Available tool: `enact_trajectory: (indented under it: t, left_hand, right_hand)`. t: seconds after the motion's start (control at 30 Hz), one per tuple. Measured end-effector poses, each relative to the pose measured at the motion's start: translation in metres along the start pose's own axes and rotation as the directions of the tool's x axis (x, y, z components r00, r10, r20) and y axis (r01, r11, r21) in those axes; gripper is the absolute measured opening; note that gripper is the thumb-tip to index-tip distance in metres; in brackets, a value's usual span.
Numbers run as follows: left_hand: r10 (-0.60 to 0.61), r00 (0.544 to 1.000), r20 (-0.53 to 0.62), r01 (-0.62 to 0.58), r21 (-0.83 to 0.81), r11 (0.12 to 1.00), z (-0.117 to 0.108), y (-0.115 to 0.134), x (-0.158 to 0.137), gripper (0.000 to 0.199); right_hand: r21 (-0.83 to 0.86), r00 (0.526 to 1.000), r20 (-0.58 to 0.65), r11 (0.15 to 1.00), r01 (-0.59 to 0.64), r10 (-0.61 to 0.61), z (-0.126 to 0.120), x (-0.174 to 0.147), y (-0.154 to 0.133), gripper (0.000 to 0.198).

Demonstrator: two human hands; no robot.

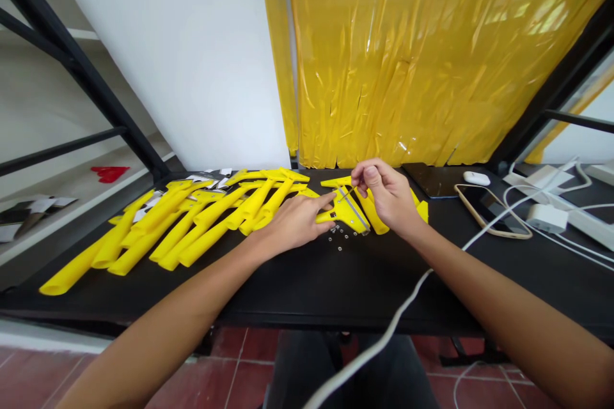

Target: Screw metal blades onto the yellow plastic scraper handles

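Note:
My left hand (300, 220) is closed on a yellow scraper (352, 214) that has a metal strip across its wide head. Its fingers press on the near end of that head. In the pinched fingers of my right hand (388, 197) is a thin metal rod (344, 195), its tip at the scraper's head; its exact kind is too small to tell. Several small metal nuts (340, 248) lie loose on the black table just in front of the scraper. Another yellow scraper (371, 212) lies behind, partly hidden by my right hand.
A pile of yellow scrapers (165, 230) covers the table's left side. To the right lie a phone (494, 211), a dark tablet (429, 180), a white earbud case (476, 178) and a charger (547, 218). A white cable (407, 303) crosses in front of my right forearm.

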State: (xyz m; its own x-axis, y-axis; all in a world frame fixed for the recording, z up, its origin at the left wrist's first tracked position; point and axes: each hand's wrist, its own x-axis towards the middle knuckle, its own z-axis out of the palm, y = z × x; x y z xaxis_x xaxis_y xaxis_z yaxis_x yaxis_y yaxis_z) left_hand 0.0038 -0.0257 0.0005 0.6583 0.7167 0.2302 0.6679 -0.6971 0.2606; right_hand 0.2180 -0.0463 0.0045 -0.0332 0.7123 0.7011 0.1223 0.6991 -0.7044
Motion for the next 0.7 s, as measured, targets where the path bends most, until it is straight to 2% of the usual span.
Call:
enact_trajectory:
  t: [0.23, 0.47, 0.7]
  left_hand:
    - [-0.041, 0.999, 0.007, 0.042, -0.039, 0.998, -0.0037, 0.0031, 0.0006, 0.063]
    - [-0.047, 0.999, -0.007, 0.046, -0.042, 0.998, -0.0056, 0.0023, 0.0008, 0.061]
    - [-0.038, 0.999, -0.001, 0.038, -0.04, 0.998, -0.0072, 0.003, 0.0001, 0.061]
  right_hand:
    - [-0.095, 0.982, 0.146, 0.986, 0.136, -0.121, -0.0016, -0.0032, 0.0009, 0.021]
    - [-0.029, 0.996, 0.067, 0.998, 0.064, -0.062, -0.0006, -0.0023, 0.0029, 0.024]
    - [-0.033, 0.997, 0.055, 0.997, 0.063, -0.061, 0.0011, -0.0024, -0.0002, 0.026]
